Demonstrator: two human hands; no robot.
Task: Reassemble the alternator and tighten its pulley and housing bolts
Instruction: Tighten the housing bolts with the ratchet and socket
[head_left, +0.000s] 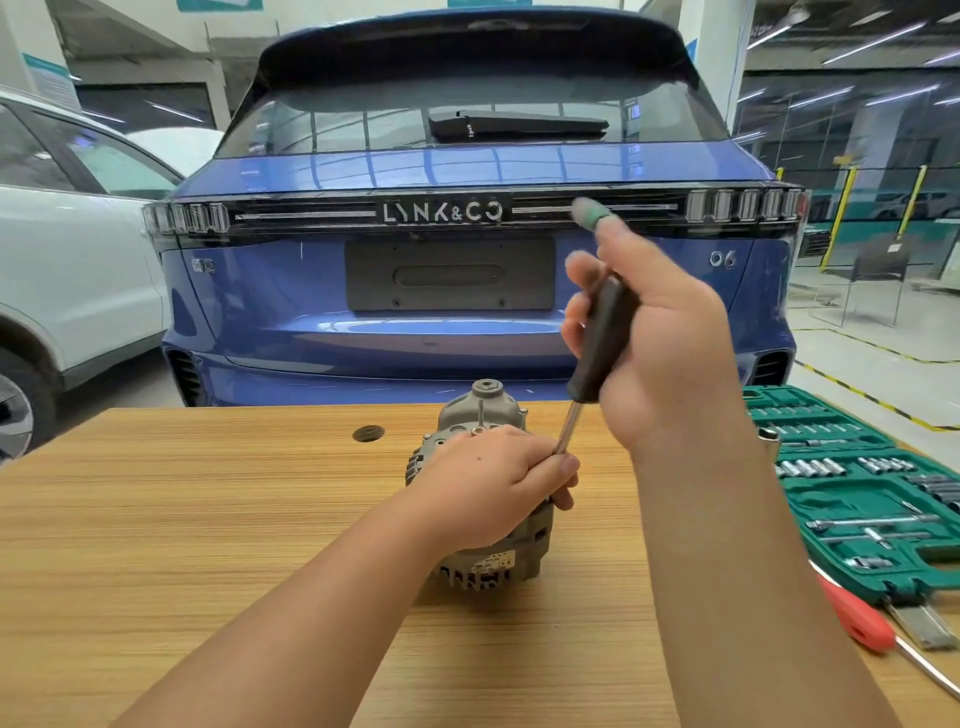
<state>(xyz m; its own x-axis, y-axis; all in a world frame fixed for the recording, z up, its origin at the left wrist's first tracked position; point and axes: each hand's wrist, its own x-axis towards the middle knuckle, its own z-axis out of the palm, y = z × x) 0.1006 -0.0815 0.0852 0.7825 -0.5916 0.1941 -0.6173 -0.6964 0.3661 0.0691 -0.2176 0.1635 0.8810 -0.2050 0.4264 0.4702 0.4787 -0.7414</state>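
A grey alternator (485, 564) stands on the wooden table (208, 519) in the middle of the head view, its shaft end (487, 387) pointing up and away. My left hand (493, 480) lies over its top, fingers curled round the housing and the tool's metal shaft. My right hand (660, 332) grips the black handle of a driver (602, 343) held steeply, the thumb raised with a green cover on its tip. The driver's tip is hidden behind my left hand.
A green socket set case (862, 499) lies open at the table's right edge, with a red-handled screwdriver (862, 621) in front of it. A round hole (368, 433) is in the tabletop behind the alternator. A blue car (415, 312) stands just beyond the table, a white car at left.
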